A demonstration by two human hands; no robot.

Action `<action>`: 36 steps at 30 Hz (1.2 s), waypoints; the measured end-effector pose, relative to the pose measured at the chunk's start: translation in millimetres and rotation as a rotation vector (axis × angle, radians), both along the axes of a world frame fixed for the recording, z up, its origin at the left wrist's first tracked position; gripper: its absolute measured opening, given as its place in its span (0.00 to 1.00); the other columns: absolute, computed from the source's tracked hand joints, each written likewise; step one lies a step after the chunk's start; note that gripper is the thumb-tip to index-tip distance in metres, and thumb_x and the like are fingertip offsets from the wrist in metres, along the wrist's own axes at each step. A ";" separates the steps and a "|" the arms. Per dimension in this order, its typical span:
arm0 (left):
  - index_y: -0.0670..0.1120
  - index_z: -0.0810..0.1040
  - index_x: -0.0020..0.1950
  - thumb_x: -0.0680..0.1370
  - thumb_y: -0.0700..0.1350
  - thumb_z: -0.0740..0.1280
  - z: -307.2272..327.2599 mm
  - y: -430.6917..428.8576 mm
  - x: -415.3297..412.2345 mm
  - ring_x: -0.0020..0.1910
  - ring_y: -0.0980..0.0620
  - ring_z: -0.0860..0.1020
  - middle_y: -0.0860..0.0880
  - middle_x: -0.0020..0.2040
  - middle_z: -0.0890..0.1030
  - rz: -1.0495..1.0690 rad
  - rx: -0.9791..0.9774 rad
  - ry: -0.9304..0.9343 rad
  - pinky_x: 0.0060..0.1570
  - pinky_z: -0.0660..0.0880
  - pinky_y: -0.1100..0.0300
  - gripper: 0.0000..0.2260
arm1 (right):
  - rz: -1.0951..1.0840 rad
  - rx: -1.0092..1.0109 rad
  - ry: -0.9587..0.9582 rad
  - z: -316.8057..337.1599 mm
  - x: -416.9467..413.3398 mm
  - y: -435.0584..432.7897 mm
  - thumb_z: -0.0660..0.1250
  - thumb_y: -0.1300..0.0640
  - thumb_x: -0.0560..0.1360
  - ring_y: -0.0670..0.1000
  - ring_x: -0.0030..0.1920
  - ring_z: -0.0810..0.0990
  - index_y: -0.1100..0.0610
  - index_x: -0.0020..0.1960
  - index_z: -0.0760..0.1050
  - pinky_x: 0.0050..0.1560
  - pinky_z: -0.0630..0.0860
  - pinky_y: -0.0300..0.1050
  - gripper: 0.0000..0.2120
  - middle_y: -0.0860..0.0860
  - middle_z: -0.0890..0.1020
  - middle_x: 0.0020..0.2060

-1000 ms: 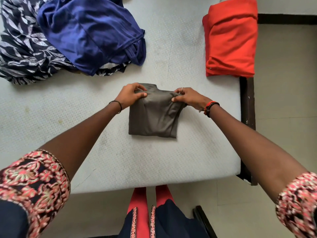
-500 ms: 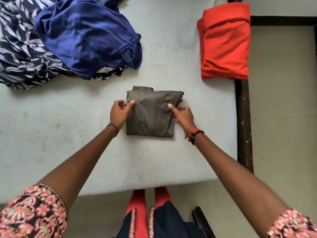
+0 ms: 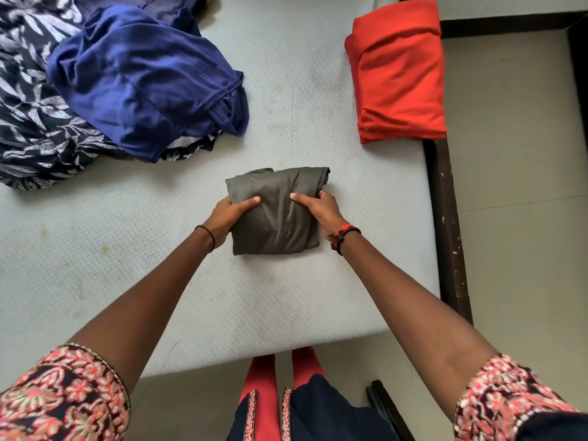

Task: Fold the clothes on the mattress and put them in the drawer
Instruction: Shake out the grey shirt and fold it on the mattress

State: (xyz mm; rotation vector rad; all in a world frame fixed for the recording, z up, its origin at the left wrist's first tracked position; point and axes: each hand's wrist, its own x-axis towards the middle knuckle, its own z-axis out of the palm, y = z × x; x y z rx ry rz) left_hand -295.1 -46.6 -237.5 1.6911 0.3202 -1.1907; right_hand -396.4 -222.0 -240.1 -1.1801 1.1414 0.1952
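Note:
A folded olive-grey garment lies in the middle of the white mattress. My left hand grips its left edge, thumb on top and fingers tucked under. My right hand grips its right edge the same way. A folded red garment sits at the far right edge of the mattress. At the far left, an unfolded blue garment is heaped on a navy leaf-print cloth.
A dark wooden bed frame runs along the mattress's right side, with pale tiled floor beyond it. My legs stand at the mattress's near edge. No drawer is in view.
Both hands moved from the garment's far corners down to its sides and now grip it from left and right. The garment's top flap has been laid flat.

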 end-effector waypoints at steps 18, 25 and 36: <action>0.50 0.68 0.69 0.79 0.43 0.64 33.1 -161.1 -85.2 0.63 0.48 0.73 0.48 0.65 0.75 -0.084 -0.222 0.230 0.57 0.72 0.50 0.18 | -0.073 -0.288 -0.020 31.8 -108.7 -153.7 0.73 0.60 0.71 0.40 0.42 0.82 0.57 0.55 0.76 0.47 0.78 0.35 0.14 0.53 0.82 0.50; 0.54 0.64 0.69 0.78 0.35 0.64 32.2 -236.4 -95.2 0.64 0.48 0.74 0.48 0.68 0.73 -0.146 -0.463 0.318 0.62 0.73 0.49 0.24 | -0.223 -0.322 -0.025 38.4 -139.5 -214.1 0.75 0.56 0.69 0.47 0.52 0.82 0.54 0.55 0.77 0.54 0.78 0.42 0.16 0.51 0.83 0.50; 0.50 0.59 0.74 0.77 0.36 0.66 -16.9 -229.9 -86.1 0.59 0.52 0.74 0.46 0.66 0.73 -0.253 -0.211 0.023 0.64 0.71 0.55 0.29 | 0.071 -0.448 0.280 -27.9 -127.8 -219.1 0.74 0.51 0.69 0.59 0.49 0.79 0.63 0.47 0.71 0.53 0.76 0.54 0.19 0.60 0.80 0.48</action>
